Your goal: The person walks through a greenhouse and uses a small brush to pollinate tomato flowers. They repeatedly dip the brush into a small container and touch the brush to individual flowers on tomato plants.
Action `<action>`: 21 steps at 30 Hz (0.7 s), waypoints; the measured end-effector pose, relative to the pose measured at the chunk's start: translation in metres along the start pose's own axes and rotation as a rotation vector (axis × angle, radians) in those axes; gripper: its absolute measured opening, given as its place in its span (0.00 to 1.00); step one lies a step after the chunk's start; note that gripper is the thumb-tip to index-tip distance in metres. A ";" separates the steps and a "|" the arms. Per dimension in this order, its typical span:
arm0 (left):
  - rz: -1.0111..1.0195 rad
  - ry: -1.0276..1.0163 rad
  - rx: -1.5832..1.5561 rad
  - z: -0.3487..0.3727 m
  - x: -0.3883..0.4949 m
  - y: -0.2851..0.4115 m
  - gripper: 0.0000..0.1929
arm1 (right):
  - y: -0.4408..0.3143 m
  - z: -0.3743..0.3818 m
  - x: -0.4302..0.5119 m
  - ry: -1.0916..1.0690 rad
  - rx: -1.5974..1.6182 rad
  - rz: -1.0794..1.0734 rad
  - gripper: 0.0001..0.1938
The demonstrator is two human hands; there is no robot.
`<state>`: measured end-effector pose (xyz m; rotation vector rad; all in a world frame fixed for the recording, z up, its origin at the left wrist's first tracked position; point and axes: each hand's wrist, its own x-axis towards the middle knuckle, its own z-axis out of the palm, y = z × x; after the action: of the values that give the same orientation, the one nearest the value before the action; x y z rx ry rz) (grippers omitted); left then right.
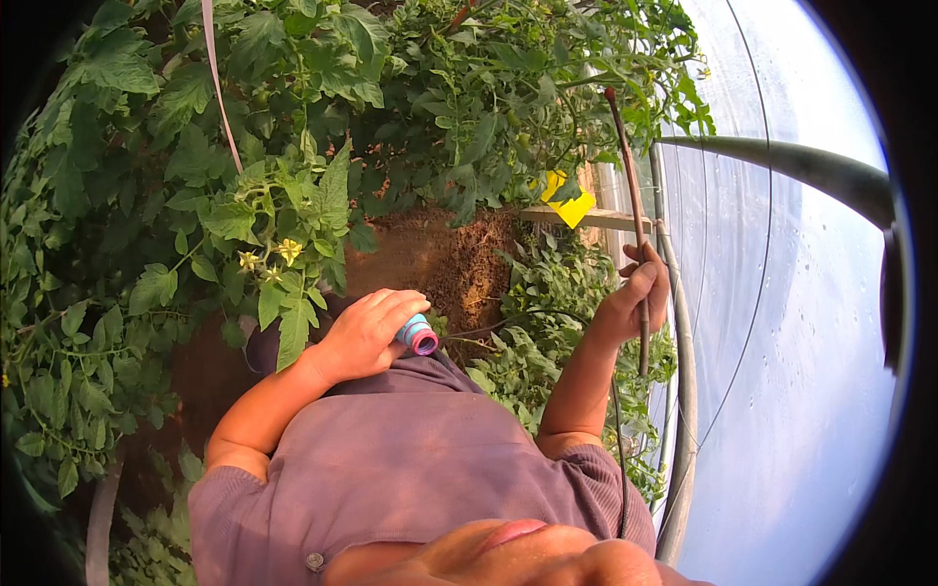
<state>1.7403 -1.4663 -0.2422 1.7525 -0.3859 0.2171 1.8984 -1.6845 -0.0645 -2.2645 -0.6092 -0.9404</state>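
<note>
My left hand (372, 331) is closed around a small blue bottle (418, 335) with a pinkish-purple open neck, held close to my waist. Raised on the other side, my right hand (642, 289) grips a thin brown stick (629, 165) between thumb and fingers. The stick's dark red tip points up among the tomato leaves, and its lower end reaches below my hand. Tomato plants (469, 110) with green fruit fill the upper view. Yellow tomato flowers (289, 251) hang above my left hand, on a leafy shoot near my forearm.
At the right, a metal pipe frame (685, 366) supports clear plastic sheeting (791, 351). A yellow sheet (573, 208) hangs by a wooden bar (612, 218). A pale strap (218, 88) runs down through the left foliage. Brown soil (469, 271) shows between the plants, and a thin dark cord (621, 454) passes my right arm.
</note>
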 end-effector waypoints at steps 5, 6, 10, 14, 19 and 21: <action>0.186 0.082 -0.005 0.000 0.031 0.018 0.29 | -0.040 -0.018 -0.012 -0.501 0.023 -0.153 0.11; 0.215 0.071 -0.011 0.001 0.036 0.022 0.29 | -0.044 -0.008 -0.014 -0.622 0.132 -0.189 0.08; 0.240 0.071 0.015 0.002 0.048 0.026 0.24 | -0.058 0.018 -0.017 -0.908 0.363 -0.281 0.05; 0.190 0.165 0.004 0.005 0.043 0.020 0.25 | -0.041 0.015 0.003 -1.377 0.488 0.039 0.30; 0.168 0.237 -0.018 0.008 0.041 0.015 0.26 | 0.039 0.077 0.054 -0.220 0.727 0.468 0.13; 0.163 0.244 -0.012 0.011 0.042 0.014 0.26 | 0.083 0.111 0.100 0.032 0.750 0.582 0.11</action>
<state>1.7734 -1.4850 -0.2173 1.6600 -0.3512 0.5389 2.0647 -1.6502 -0.0818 -1.5918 -0.1989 -0.3608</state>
